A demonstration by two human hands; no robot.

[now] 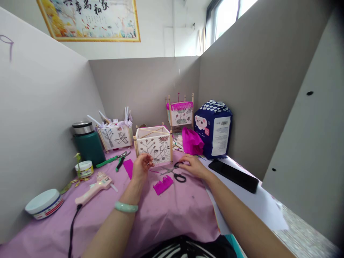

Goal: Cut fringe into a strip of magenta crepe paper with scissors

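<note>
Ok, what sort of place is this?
Probably a small partitioned craft booth: a wood-framed paper lantern stands on a pink-covered table, with scissors and a hot glue gun lying close by, between grey partition walls.

Three paper lanterns, two hands, one pair of scissors

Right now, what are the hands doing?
Left hand: curled at the white paper lantern; cannot tell if holding.
Right hand: open, holding nothing, beside the black-handled steel scissors.
</note>
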